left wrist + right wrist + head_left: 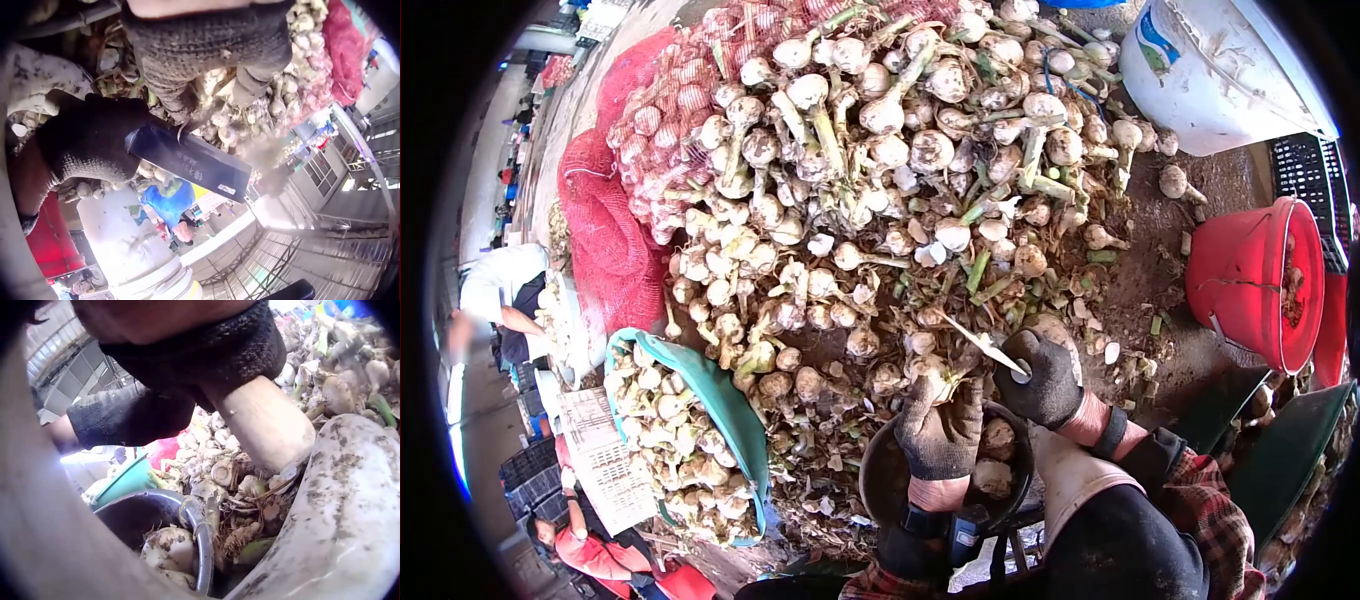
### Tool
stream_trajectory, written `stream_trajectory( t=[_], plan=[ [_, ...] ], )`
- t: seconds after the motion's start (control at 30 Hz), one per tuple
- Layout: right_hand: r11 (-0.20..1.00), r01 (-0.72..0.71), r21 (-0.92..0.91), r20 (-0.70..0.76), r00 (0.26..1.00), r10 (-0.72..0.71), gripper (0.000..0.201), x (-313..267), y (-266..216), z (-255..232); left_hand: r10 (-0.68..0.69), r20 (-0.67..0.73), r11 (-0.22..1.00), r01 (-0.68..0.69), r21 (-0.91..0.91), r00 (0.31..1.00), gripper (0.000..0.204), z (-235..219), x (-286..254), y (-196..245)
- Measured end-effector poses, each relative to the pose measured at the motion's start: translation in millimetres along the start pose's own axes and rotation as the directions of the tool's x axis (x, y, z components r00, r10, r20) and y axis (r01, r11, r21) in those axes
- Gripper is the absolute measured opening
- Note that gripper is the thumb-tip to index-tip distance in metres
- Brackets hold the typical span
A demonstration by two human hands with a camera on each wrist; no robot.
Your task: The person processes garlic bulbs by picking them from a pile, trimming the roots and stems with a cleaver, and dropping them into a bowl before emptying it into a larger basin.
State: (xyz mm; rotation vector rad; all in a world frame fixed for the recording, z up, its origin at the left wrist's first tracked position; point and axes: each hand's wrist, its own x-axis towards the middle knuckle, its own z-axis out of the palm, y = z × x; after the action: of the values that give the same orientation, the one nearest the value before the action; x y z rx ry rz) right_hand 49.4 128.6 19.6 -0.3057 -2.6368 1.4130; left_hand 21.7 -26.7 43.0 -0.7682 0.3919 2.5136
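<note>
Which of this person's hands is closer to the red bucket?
The right. The right hand, gripping a knife, is on the red bucket's side; the left hand is farther off, over the dark bucket.

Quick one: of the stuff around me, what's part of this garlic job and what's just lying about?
Seemingly part of the job:
knife, in the right hand's grip
garlic bulb, in the left hand's fingers
dark bowl holding bulbs
garlic heap

Probably just lying about:
white bucket
red bucket
slack red netting
</note>
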Motion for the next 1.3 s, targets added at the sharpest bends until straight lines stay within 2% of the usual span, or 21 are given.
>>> stream_trajectory(
  t=[0.03, 0.1, 0.13, 0.23, 0.37, 0.47, 0.5, 0.53, 0.6, 0.63, 0.67, 0.73, 0.8, 0.87, 0.9, 1.0, 1.07, 1.13, 1.17, 1.2, 1.3],
  plan=[
    [0.99, -0.066, 0.122, 0.07, 0.996, 0.057, 0.025, -5.6, 6.6, 8.4, -0.005, -0.006, 1.0, 0.005, -0.003, 1.0, 0.04, -2.5, -3.3, 3.3],
    [0.991, -0.013, 0.132, 0.146, 0.989, -0.006, 0.031, -10.3, 11.4, 9.6, -0.017, -0.022, 0.997, 0.015, -0.079, 1.0, 0.044, -9.9, -11.1, 7.7],
    [0.986, 0.008, 0.167, 0.169, 0.985, -0.036, 0.033, -10.0, 13.4, 10.2, -0.073, 0.105, 0.991, 0.084, -0.101, 0.992, 0.044, -10.5, -13.9, 12.3],
    [0.991, 0.123, 0.043, 0.293, 0.947, -0.13, 0.046, -17.0, 23.8, 12.1, -0.1, 0.133, 0.973, 0.125, -0.192, 0.986, 0.044, -20.8, -21.9, 23.0],
    [0.983, 0.185, -0.005, 0.468, 0.869, -0.161, 0.044, -13.2, 16.5, 4.7, -0.12, 0.144, 0.988, 0.132, -0.083, 0.982, 0.049, -34.5, -33.7, 52.7],
    [0.987, 0.141, -0.076, 0.451, 0.888, -0.093, 0.041, -19.0, 25.4, 18.6, -0.293, 0.123, 0.956, 0.292, 0.023, 0.948, 0.061, -37.0, -42.8, 81.6],
    [0.986, 0.128, -0.102, 0.487, 0.871, -0.062, 0.039, -16.5, 22.6, 17.1, -0.481, 0.079, 0.837, 0.431, 0.336, 0.873, 0.076, -35.2, -47.2, 98.7],
    [0.986, 0.133, -0.101, 0.493, 0.867, -0.067, 0.039, -15.2, 22.9, 17.4, -0.697, 0.035, 0.55, 0.503, 0.666, 0.716, 0.087, -22.0, -36.0, 109.5],
    [0.979, 0.194, -0.065, 0.534, 0.835, -0.13, 0.035, -15.0, 26.0, 16.7, -0.755, -0.129, 0.203, 0.415, 0.887, 0.643, 0.086, 17.4, -42.2, 120.2],
    [0.98, 0.189, -0.065, 0.538, 0.834, -0.125, 0.035, -14.9, 25.1, 15.6, -0.775, -0.031, -0.08, -0.049, 0.996, 0.631, 0.07, -20.1, -28.4, 142.5],
    [0.986, 0.149, -0.081, 0.545, 0.835, -0.082, 0.034, -12.8, 22.7, 14.0, -0.652, -0.096, -0.087, 0.052, 0.995, 0.752, 0.051, -34.6, -29.5, 154.8],
    [0.99, 0.105, -0.094, 0.556, 0.831, -0.036, 0.032, -13.1, 18.2, 15.8, -0.235, -0.182, -0.237, 0.125, 0.963, 0.955, 0.057, -27.8, -9.8, 158.7],
    [0.994, 0.047, -0.095, 0.506, 0.862, 0.008, 0.033, -8.7, 16.6, 15.5, -0.086, 0.1, -0.737, -0.131, 0.663, 0.991, 0.049, -47.9, 25.8, 150.9],
    [0.996, 0.03, -0.088, 0.501, 0.865, 0.019, 0.033, -8.1, 18.6, 15.6, 0.001, -0.075, -0.93, 0.029, 0.367, 0.997, 0.054, -85.2, 55.3, 143.9],
    [0.995, 0.039, -0.089, 0.473, 0.881, 0.008, 0.032, -8.7, 18.8, 15.9, 0.033, -0.3, -0.946, 0.127, 0.299, 0.953, 0.062, -90.4, 73.5, 135.7],
    [0.997, 0.039, -0.073, 0.428, 0.904, -0.004, 0.029, -9.4, 20.0, 16.4, 0.071, -0.366, -0.925, 0.198, 0.324, 0.928, 0.063, -54.6, 78.4, 122.1],
    [0.998, 0.043, -0.048, 0.408, 0.913, -0.02, 0.027, -8.4, 21.2, 17.4, -0.012, -0.32, -0.95, 0.089, 0.3, 0.947, 0.059, -67.1, 79.7, 135.0],
    [0.999, 0.01, -0.034, 0.449, 0.894, 0.007, 0.029, -7.0, 22.7, 17.6, 0.053, 0.047, -0.777, 0.012, 0.63, 0.997, 0.045, -67.5, 69.0, 146.7],
    [0.999, 0.007, -0.033, 0.446, 0.895, 0.008, 0.029, -5.6, 20.8, 16.8, 0.145, 0.253, -0.619, -0.112, 0.778, 0.957, 0.033, -71.9, 65.7, 150.9],
    [0.999, -0.035, -0.042, 0.431, 0.901, 0.05, 0.028, -1.7, 14.9, 14.5, 0.211, 0.078, -0.336, -0.002, 0.942, 0.974, 0.03, -65.7, 66.3, 154.7],
    [0.998, -0.062, -0.033, 0.411, 0.909, 0.07, 0.026, -0.7, 13.8, 18.1, 0.211, 0.059, -0.662, 0.098, 0.743, 0.976, 0.052, -52.6, 62.0, 151.0]
  ],
)
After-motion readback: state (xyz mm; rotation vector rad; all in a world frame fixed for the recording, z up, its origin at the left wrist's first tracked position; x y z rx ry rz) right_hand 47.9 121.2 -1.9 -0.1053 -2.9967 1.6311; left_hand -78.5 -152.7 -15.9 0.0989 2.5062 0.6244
